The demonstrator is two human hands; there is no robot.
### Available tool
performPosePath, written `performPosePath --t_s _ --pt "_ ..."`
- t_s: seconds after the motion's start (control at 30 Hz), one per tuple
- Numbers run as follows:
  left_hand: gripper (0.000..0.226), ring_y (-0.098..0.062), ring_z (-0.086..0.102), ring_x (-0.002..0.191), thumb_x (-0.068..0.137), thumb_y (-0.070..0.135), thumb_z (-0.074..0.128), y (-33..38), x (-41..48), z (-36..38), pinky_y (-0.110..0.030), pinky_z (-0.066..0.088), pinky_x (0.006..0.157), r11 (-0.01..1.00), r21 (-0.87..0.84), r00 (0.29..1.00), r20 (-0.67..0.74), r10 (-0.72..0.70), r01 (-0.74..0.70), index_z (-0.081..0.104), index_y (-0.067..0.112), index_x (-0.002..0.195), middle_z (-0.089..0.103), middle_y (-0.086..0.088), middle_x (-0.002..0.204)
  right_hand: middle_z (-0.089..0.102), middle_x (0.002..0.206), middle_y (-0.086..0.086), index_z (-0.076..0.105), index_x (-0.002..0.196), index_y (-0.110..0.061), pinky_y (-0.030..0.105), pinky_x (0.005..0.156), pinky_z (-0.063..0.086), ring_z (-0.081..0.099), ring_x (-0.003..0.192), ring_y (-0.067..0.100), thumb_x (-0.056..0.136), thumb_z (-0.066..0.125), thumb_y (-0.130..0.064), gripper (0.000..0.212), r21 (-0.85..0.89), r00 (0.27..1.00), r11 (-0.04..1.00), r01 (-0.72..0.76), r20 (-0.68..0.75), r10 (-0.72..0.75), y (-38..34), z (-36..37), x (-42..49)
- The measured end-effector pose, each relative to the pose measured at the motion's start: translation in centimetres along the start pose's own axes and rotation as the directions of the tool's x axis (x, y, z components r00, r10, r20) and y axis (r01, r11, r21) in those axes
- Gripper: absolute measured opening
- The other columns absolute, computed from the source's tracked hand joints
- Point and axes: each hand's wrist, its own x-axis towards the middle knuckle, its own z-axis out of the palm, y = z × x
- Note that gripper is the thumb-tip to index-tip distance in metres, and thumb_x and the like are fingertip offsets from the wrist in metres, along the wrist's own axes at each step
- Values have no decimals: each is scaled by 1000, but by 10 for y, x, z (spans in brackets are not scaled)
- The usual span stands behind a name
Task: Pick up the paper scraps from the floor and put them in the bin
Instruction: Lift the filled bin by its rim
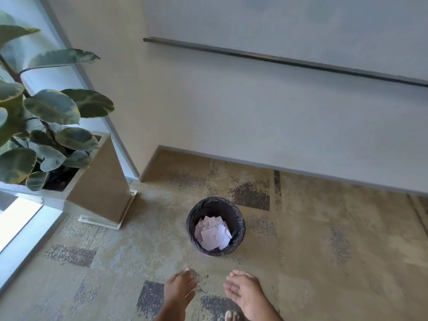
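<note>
1. Wall: pale, with a dark rail running across it.
2. Floor: tan carpet with dark speckled patches.
3. Plant: broad green leaves, standing in a tall square planter at left, near the window.
4. Bin: round, black-lined, upright on the floor ahead of us, well apart from the planter.
5. Paper scraps: we count a heap of white pieces lying inside the bin.
6. Right hand: near the bin, palm turned inward, fingers spread and relaxed.
7. Left hand: just beside the right, back up, fingers loosely bent and hanging.
</note>
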Motion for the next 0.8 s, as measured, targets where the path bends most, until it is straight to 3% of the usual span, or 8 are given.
performPosePath --t_s 0.1,0.2,0.3,0.37,0.47,0.6,0.73,0.8 --pt "20 -32 70 97 104 21 66 5 23 17 -43 50 91 999 13 998 -21 -51 51 70 6 117 74 -18 115 73 112 31 63 117 3 51 94 58 72 109 46 98 66 6 19 6 999 999 -45 -10 45 -16 10 37" --pt "22 -32 71 98 102 22 68 7 46 36 -42 51 89 994 9 992 -61 -108 109 72 5 115 75 -18 116 72 97 27 64 109 6 52 96 59 71 90 38 98 66 6 11 10 994 994 -106 -22 106 -29 16 67" --pt "24 -32 69 88 102 17 67 11 67 60 -38 51 79 990 -14 985 -102 -141 141 70 1 119 73 -17 103 69 83 24 64 100 7 48 81 60 68 80 35 99 65 6 2 40 984 985 -169 -48 171 -39 18 93" --pt "23 -32 67 86 102 13 66 16 80 76 -37 50 78 988 -31 982 -109 -156 154 68 1 122 70 -16 98 66 87 23 62 99 5 44 75 58 68 83 36 100 64 5 2 45 973 975 -218 -72 221 -44 19 112" --pt "29 -35 67 102 102 15 68 25 97 96 -44 49 90 984 -69 981 -89 -173 167 66 3 129 65 -17 107 54 80 14 57 100 0 45 81 56 55 72 26 99 65 3 9 30 954 958 -287 -86 288 -53 20 134" --pt "51 -36 57 133 102 18 70 36 120 114 -48 49 107 978 -78 975 -91 -201 194 52 6 149 60 -16 142 43 78 10 38 117 -15 51 103 52 46 71 24 97 71 -2 40 68 945 947 -313 -72 318 -61 24 164" --pt "38 -32 58 88 103 8 65 38 145 119 -41 49 81 978 -10 949 -240 -203 207 58 -4 137 61 -18 99 65 106 22 62 117 5 49 93 57 65 99 35 97 76 -10 28 77 947 949 -306 -79 312 -70 30 188" --pt "44 -36 58 95 101 7 68 38 155 117 -44 50 80 973 19 929 -303 -213 229 55 -3 142 61 -22 109 69 109 24 66 115 6 53 92 60 69 100 40 95 80 -15 32 53 950 957 -285 -114 290 -73 32 196"
